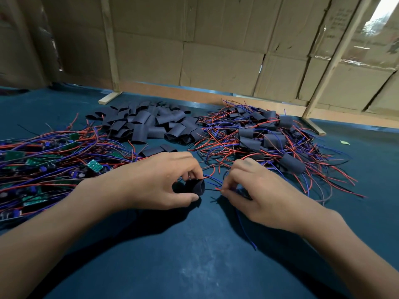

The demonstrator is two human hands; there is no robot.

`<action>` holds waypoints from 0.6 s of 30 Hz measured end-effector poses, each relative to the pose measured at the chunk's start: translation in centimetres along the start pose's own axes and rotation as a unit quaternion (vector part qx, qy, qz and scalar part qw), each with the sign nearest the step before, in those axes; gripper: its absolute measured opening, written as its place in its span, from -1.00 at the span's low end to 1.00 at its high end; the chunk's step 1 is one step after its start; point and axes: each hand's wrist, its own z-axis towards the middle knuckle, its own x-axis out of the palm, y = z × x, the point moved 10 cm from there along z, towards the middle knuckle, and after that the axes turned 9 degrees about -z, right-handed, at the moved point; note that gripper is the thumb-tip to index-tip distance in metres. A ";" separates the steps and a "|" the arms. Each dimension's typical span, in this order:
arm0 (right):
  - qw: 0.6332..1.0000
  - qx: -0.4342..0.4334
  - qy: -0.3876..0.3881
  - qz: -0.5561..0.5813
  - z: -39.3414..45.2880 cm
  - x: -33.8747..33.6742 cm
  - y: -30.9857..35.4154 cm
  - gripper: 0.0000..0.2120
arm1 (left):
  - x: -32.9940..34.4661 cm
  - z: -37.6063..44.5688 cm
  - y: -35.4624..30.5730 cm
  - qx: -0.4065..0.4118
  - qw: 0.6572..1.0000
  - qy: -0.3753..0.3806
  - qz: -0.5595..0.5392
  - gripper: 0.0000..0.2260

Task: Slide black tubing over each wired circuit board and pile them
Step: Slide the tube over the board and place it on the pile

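Cardboard wall (216, 39) stands behind my work area, braced by wooden slats (111, 46). Faint printing shows on one carton at upper right; I cannot read it.

The surface (194, 255) is dark blue, scuffed pale near its front middle.

On my left lies the heap of bare boards (43, 160), green, tangled in red, blue and black leads. At the far middle sits the tubing stock (149, 124), short black sleeves lying flattened in a loose mound. On my right is the finished pile (269, 139), sleeved boards with leads spreading outward, touching the stock's right edge.

My left hand (155, 182) grips one sleeve (195, 186) between thumb and curled fingers, its open mouth turned toward my right hand, held just above the surface between the heaps.

My right hand (257, 190) pinches a bundle of leads (212, 180) at the fingertips, just beside the sleeve's mouth. One blue lead (246, 229) trails under that hand toward me. The board on these leads is hidden by my fingers.

A small yellow-green scrap (344, 142) lies at the far right, well apart.
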 end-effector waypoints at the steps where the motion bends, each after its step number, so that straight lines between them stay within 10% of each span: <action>1: 1.000 -0.002 -0.012 0.016 -0.1 -0.5 0.1 -0.95 | -0.2 0.0 -0.1 0.001 1.000 -0.009 -0.003 -0.75; 18: 0.978 0.044 -0.094 0.180 -0.2 -2.7 0.0 -0.97 | -1.9 -0.4 -2.5 0.081 0.991 -0.106 0.009 -0.74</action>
